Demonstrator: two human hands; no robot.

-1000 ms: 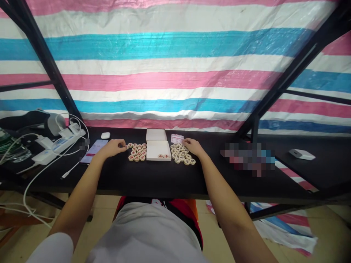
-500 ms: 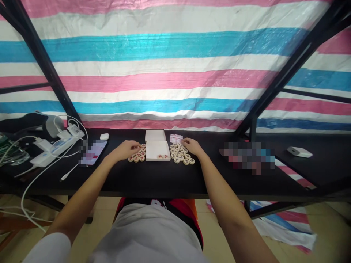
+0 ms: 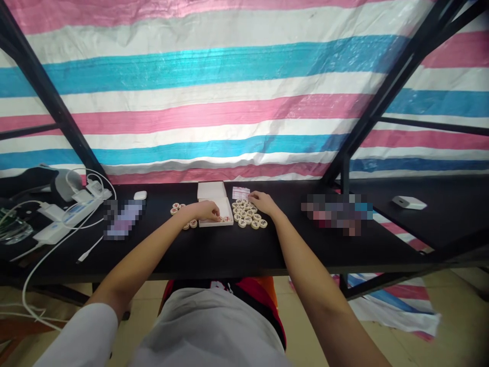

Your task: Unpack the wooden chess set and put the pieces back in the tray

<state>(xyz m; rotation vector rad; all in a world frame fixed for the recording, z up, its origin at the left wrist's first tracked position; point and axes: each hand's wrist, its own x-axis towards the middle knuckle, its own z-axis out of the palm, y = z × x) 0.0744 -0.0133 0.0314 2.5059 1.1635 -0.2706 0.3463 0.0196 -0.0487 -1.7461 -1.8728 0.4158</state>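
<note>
My left hand (image 3: pixel 207 209) reaches over the shallow white box (image 3: pixel 206 223), its fingers pinched together and pointing down inside, around a xiangqi piece mostly hidden by them. Red-marked xiangqi pieces (image 3: pixel 226 219) lie in the box by the fingertips. More red-marked pieces (image 3: pixel 175 207) are on the table to the left, partly covered by my left hand and forearm. My right hand (image 3: pixel 262 201) rests loosely curved, holding nothing I can see, at the back edge of a group of black-marked xiangqi pieces (image 3: pixel 248 220). Its fingertips are close to a small pink-and-white printed paper (image 3: pixel 241 193).
A white box lid (image 3: pixel 211 190) lies behind the box. To the left are a phone (image 3: pixel 124 219), a white earbud case (image 3: pixel 140 195), a cable and a power strip (image 3: pixel 63 224). A blurred-out item (image 3: pixel 338 211) and a white charger (image 3: pixel 409 203) are on the right.
My left hand has moved right, from the red-marked pieces into the box. My right hand stays by the black-marked pieces. The view has shifted slightly.
</note>
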